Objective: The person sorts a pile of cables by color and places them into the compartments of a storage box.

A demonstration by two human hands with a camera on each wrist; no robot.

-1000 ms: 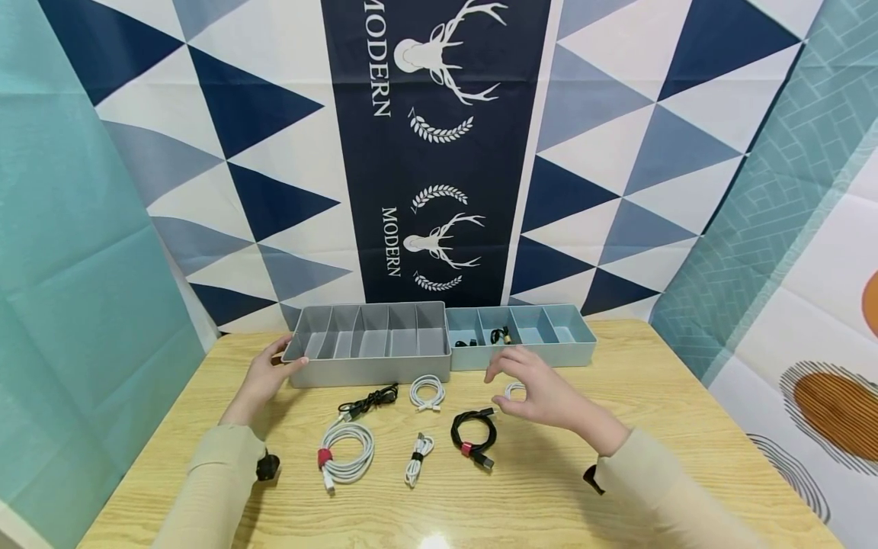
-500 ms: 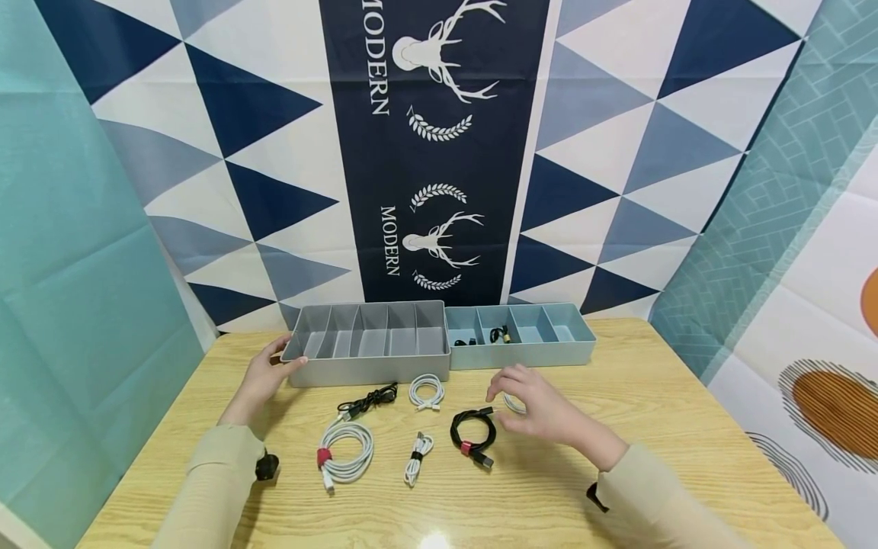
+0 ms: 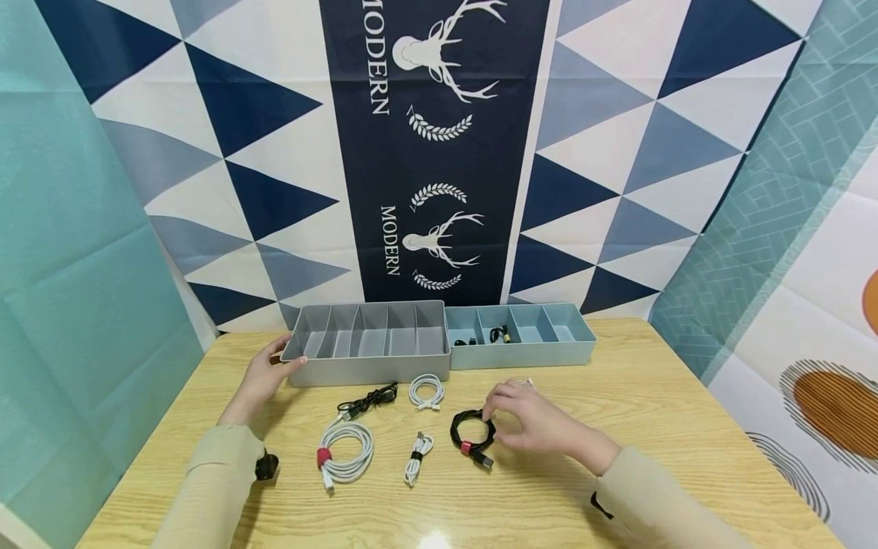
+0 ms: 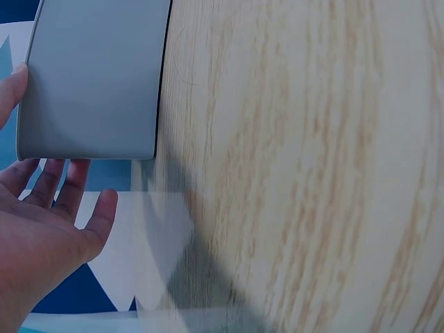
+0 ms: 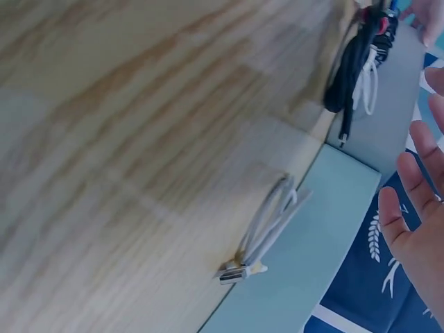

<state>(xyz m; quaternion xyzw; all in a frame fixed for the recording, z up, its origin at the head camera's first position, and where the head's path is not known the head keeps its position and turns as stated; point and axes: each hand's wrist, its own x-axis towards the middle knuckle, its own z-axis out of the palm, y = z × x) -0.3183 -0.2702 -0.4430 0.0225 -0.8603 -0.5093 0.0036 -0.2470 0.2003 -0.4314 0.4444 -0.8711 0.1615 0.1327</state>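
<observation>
My left hand (image 3: 264, 379) holds the left end of a grey divided storage box (image 3: 370, 371); in the left wrist view its thumb (image 4: 14, 90) lies at the rim and the fingers reach round the end. My right hand (image 3: 531, 418), fingers bent and apart, hovers at the right side of a coiled black cable (image 3: 461, 422) with a red tie; no contact is plain. Behind this hand a coiled white cable is mostly hidden in the head view, though the right wrist view shows this white cable (image 5: 267, 225) beside the blue box (image 5: 316, 222).
More bundled cables lie on the wooden table (image 3: 384, 518): a large white coil (image 3: 370, 446) with a red tie, a black bundle (image 3: 370, 399), a small white coil (image 3: 414, 391) and a white bundle (image 3: 416, 461). The blue divided box (image 3: 549, 356) holds small black cables (image 3: 498, 334).
My right hand has come down and toward me, from in front of the blue box to the black coil's right side. The left hand stays on the grey box.
</observation>
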